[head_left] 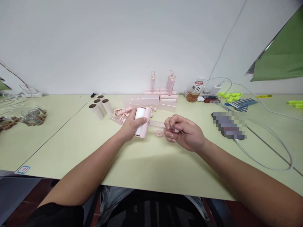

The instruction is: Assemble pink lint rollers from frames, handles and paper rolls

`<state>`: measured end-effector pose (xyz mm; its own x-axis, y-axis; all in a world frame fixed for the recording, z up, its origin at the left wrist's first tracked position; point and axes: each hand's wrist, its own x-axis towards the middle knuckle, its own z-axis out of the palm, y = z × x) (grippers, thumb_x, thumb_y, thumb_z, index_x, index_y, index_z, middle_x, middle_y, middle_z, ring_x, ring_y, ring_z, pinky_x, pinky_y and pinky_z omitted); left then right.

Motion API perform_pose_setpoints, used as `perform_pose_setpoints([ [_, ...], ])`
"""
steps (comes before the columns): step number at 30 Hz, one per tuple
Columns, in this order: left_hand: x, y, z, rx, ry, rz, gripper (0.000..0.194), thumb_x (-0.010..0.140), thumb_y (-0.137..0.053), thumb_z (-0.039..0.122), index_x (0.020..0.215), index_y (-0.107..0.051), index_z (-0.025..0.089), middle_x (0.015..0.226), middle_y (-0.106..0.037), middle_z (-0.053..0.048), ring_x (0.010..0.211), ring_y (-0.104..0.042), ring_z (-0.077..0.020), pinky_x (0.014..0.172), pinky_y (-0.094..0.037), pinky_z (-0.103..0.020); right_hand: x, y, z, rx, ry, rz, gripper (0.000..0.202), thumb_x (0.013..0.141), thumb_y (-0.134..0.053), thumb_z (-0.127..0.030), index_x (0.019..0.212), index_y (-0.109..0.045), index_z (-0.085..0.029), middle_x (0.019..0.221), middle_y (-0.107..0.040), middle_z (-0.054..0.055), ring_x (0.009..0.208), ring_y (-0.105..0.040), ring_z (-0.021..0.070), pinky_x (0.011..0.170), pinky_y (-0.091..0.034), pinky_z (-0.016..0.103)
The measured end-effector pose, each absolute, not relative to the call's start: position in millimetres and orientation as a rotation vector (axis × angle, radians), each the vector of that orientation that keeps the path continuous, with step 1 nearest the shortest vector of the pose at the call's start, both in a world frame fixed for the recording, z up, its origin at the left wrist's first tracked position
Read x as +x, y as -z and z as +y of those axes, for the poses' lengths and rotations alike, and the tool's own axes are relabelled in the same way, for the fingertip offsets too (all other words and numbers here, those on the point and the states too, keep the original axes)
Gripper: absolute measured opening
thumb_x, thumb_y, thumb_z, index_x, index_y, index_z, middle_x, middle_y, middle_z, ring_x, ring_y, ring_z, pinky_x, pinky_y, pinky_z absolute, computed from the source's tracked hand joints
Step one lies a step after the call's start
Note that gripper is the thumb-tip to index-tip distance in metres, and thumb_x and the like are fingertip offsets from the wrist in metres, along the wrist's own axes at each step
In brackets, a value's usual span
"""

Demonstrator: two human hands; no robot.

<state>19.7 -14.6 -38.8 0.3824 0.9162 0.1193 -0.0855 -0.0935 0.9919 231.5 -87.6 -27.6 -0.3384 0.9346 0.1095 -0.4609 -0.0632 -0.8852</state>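
My left hand [131,126] is closed around a lint roller [145,126], its white paper roll set in a pale pink holder. To the right, my right hand [183,130] is closed with thumb and fingers pinching a translucent pink handle tube [167,128]. A clear pinkish strip [156,124] spans the gap between the hands; whether it joins the roller I cannot tell. Just below it, a round pink cap [159,133] lies on the table. Behind my left hand is a loose pile of pink roller parts [124,111].
Several white paper rolls [96,111] stand at left. Translucent covers [150,100] and upright pink rollers [170,85] line the wall. A labelled bottle [196,90], a phone [227,125] on a white cable [258,164] and blue tools [243,103] are at right.
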Motion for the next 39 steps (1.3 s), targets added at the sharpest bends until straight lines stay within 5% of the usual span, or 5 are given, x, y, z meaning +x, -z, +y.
perform_pose_setpoints([
  [13,30.0,44.9,-20.8,1.405,-1.057,0.903,0.046,0.072,-0.067,0.034,0.112,-0.047,0.022,0.102,-0.062,-0.003,0.083,-0.061,-0.0203,0.072,-0.049,-0.034,227.0,37.4,-84.0,-0.687,-1.495,-0.991,0.012,0.061,-0.056,-0.009,0.064,-0.049,-0.019,0.068,-0.049,-0.004,0.046,-0.034,0.0069,0.043,-0.022,0.021],
  [21,25.9,50.2,-18.3,1.47,-1.032,0.764,0.063,0.07,-0.071,0.035,0.124,-0.041,0.023,0.109,-0.058,-0.005,0.096,-0.059,-0.0227,0.077,-0.05,-0.034,256.5,30.8,-66.0,-0.795,-1.443,-1.153,0.016,0.071,-0.065,-0.029,0.082,-0.057,-0.022,0.086,-0.066,0.002,0.048,-0.053,0.0126,0.04,-0.039,0.027],
  [29,37.2,60.7,-24.9,1.53,-0.945,0.81,0.072,0.071,-0.072,0.033,0.134,-0.04,0.024,0.112,-0.06,-0.006,0.098,-0.06,-0.0239,0.081,-0.05,-0.036,282.0,17.3,-67.5,-1.375,-0.859,-2.19,0.028,0.081,-0.064,-0.039,0.102,-0.067,-0.021,0.081,-0.066,0.004,0.067,-0.058,0.0177,0.061,-0.043,0.03],
  [35,36.6,53.7,-32.4,1.561,-0.801,0.682,0.078,0.076,-0.071,0.041,0.142,-0.033,0.025,0.114,-0.062,-0.009,0.098,-0.065,-0.0266,0.08,-0.052,-0.038,274.9,10.4,-78.8,-1.606,-0.609,-2.452,0.024,0.086,-0.057,-0.041,0.099,-0.066,-0.023,0.071,-0.063,0.002,0.06,-0.053,0.0182,0.056,-0.034,0.029],
  [39,28.6,49.0,-27.0,1.775,-0.71,0.604,0.056,0.08,-0.065,0.05,0.127,-0.053,0.022,0.108,-0.065,-0.009,0.096,-0.064,-0.0261,0.079,-0.051,-0.036,279.4,7.8,-80.9,-1.618,-0.685,-2.476,0.021,0.085,-0.057,-0.043,0.088,-0.064,-0.023,0.069,-0.06,0.002,0.058,-0.05,0.0176,0.054,-0.032,0.028],
])
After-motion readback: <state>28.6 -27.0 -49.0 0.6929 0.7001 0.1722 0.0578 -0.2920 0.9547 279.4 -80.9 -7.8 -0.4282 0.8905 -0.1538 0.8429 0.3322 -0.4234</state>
